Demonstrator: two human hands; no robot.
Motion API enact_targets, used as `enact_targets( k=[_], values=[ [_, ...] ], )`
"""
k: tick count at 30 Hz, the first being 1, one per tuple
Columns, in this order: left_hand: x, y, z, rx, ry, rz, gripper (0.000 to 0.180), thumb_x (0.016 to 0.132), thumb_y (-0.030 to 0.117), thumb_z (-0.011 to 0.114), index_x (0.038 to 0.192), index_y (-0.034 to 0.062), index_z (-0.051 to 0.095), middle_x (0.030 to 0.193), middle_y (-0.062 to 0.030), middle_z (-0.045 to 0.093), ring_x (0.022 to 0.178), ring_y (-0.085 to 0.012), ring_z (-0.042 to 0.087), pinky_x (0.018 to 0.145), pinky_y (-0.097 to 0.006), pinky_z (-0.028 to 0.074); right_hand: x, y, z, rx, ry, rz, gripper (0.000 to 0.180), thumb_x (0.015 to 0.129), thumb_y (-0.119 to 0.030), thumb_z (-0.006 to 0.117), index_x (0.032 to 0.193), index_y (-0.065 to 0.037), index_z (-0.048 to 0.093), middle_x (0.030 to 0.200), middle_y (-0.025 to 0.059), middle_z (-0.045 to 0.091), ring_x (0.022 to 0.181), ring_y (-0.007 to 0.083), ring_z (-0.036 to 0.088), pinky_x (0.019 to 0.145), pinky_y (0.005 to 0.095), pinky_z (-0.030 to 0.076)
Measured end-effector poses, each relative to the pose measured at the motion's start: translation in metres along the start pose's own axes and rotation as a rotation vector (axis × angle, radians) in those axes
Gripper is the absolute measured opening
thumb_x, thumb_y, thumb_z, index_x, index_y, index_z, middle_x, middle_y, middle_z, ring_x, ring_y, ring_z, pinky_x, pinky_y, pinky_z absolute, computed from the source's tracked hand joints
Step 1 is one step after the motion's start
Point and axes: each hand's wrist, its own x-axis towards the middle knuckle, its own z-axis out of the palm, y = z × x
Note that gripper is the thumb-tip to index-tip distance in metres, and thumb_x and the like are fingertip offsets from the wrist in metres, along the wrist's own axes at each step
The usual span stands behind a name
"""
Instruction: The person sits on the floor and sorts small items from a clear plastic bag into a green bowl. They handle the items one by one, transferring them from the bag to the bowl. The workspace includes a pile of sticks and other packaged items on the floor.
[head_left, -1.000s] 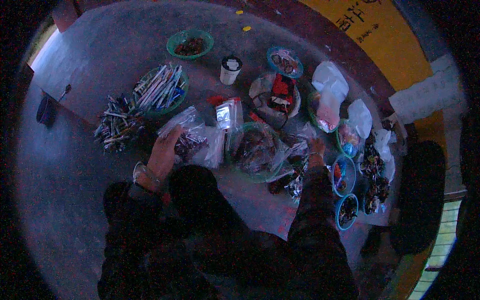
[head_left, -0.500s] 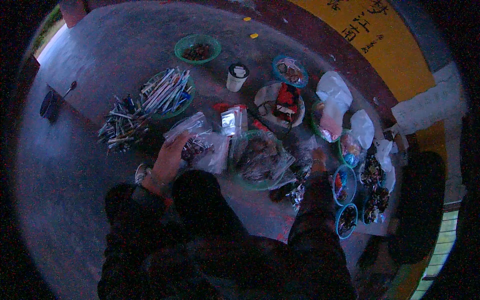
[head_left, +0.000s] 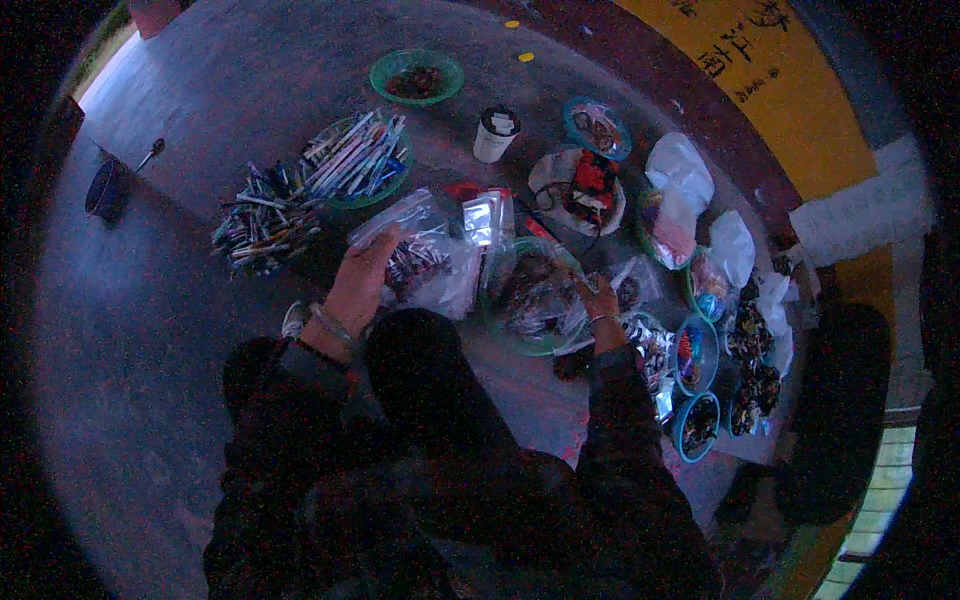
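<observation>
A person is crouching over a grey floor (head_left: 150, 330), seen from above in dim bluish light. The left hand (head_left: 362, 283) is resting on a clear bag (head_left: 425, 260) of small dark items lying just ahead of the knees; the fingers are lying spread over its near edge. The right hand (head_left: 598, 303) is reaching into a green bowl (head_left: 530, 296) just right of the bag, heaped with dark odds and crinkled plastic; its fingers are curling together, but whether they are gripping anything cannot be told.

Beyond the bag, a small silver packet (head_left: 484, 218) is lying flat. Further left, a green tray (head_left: 358, 160) is holding a fan of pens, with a loose pile of pens (head_left: 262, 215) beside it. At the far edge, a green dish (head_left: 416, 76) is holding dark bits, and a white cup (head_left: 494, 134) is standing upright. To the right, blue bowls (head_left: 694, 352) and white bags (head_left: 680, 172) are crowding together.
</observation>
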Motion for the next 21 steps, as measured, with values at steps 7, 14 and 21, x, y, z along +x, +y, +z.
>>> enact_targets(
  k=[7, 14, 21],
  values=[
    [-0.006, -0.031, -0.001, 0.419, 0.101, 0.258, 0.028, 0.087, 0.014, 0.038, 0.107, 0.0014, 0.051, 0.108, -0.0142, 0.053, 0.099, -0.0239, 0.051, 0.086, -0.032, 0.038, 0.031, -0.009, 0.065, -0.045, 0.21, -0.27, 0.079, 0.069, -0.06, 0.052, 0.127, -0.009, 0.034, 0.126, 0.0163, 0.039, 0.112, 0.0324, 0.042, 0.091, 0.0395, 0.037],
    [0.005, -0.043, 0.002, 0.423, 0.044, 0.309, 0.027, 0.086, 0.011, 0.039, 0.108, 0.001, 0.05, 0.108, -0.0137, 0.054, 0.098, -0.0256, 0.051, 0.086, -0.032, 0.038, 0.031, -0.048, 0.028, 0.155, -0.008, 0.197, 0.08, 0.058, -0.065, 0.057, 0.115, -0.009, 0.049, 0.114, 0.0153, 0.051, 0.106, 0.032, 0.047, 0.085, 0.0401, 0.041],
    [0.009, -0.021, 0.012, -0.453, 0.126, 0.013, 0.035, 0.085, 0.031, 0.048, 0.098, 0.0006, 0.058, 0.096, -0.0052, 0.058, 0.088, -0.0136, 0.051, 0.079, -0.027, 0.04, -0.002, -0.031, 0.015, 0.615, -0.013, -0.261, 0.052, 0.068, -0.053, 0.057, 0.101, -0.013, 0.061, 0.108, 0.0114, 0.055, 0.104, 0.0288, 0.05, 0.084, 0.0384, 0.041]
  ],
)
